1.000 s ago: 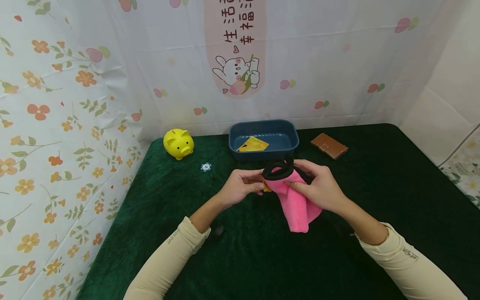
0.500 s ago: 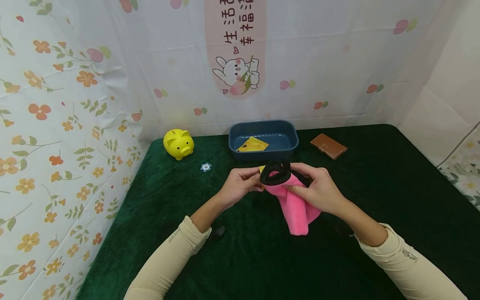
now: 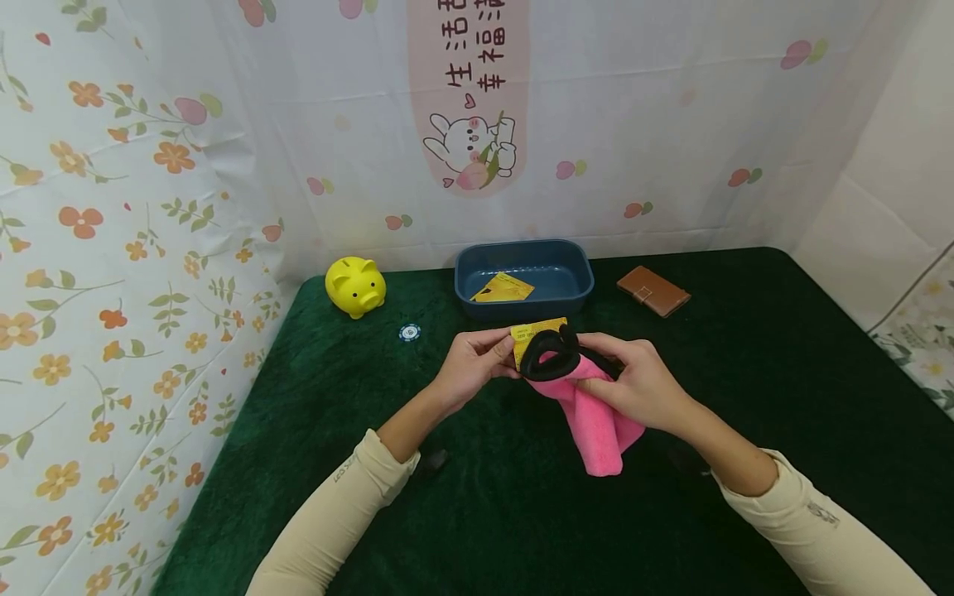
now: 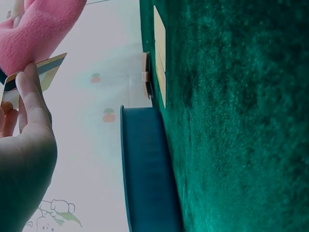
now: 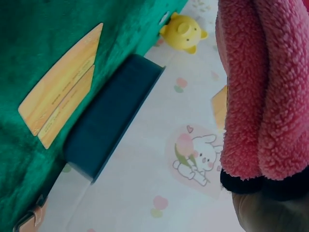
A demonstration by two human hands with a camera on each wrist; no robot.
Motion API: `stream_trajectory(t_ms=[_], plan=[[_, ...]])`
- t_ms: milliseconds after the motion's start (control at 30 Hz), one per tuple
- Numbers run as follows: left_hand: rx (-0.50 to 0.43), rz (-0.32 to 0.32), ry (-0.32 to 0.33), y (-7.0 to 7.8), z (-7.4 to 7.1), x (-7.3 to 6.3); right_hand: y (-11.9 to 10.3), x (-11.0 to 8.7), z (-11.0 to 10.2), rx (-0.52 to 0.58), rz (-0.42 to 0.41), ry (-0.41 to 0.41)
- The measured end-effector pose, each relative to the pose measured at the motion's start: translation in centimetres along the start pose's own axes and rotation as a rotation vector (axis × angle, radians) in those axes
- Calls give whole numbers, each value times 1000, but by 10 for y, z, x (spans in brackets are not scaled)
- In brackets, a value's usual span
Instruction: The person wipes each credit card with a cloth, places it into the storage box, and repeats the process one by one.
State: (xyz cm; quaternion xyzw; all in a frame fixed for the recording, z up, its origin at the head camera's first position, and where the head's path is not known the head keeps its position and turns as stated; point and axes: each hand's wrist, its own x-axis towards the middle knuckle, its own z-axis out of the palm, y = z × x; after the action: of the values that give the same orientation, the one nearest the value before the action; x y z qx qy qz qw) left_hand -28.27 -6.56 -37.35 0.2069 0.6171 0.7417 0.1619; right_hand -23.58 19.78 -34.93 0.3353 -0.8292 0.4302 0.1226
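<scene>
My left hand (image 3: 473, 364) pinches a gold bank card (image 3: 526, 338) between thumb and fingers. Its dark stripe faces the left wrist view, where the card (image 4: 46, 72) stands tilted against pink fleece. In my right hand (image 3: 633, 372) is a pink fleece cloth (image 3: 592, 422) with black edging, gripped in folds and hanging down. The black edging loops in front of the card in the head view and covers part of it. Up close in the right wrist view, the cloth (image 5: 270, 96) hides most of the right hand.
Gold cards (image 5: 58, 92) lie on the green table, before a blue bin (image 3: 570, 310) with gold cards (image 3: 503, 287) inside. Left of it are a yellow piggy bank (image 3: 355, 287) and a poker chip (image 3: 409, 333); right, a brown wallet (image 3: 654, 291).
The gold card has come out from behind the cloth and shows much more now. The cloth has shifted slightly down and right in my right hand.
</scene>
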Motion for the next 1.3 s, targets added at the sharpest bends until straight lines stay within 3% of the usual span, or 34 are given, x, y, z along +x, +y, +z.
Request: stream_trajectory(t_ms=[267,633,933,1300], plan=[[-11,9,13,4,-2,-2,6,-9,-7,-31,29,14],[88,63,-8,3,-2,-2,14,-15,-15,-25,55,35],[113,64,21,6,-1,-2,16,-15,-22,-35,73,73],[211,68,63,5,-7,-1,20,-9,-23,-23,120,134]])
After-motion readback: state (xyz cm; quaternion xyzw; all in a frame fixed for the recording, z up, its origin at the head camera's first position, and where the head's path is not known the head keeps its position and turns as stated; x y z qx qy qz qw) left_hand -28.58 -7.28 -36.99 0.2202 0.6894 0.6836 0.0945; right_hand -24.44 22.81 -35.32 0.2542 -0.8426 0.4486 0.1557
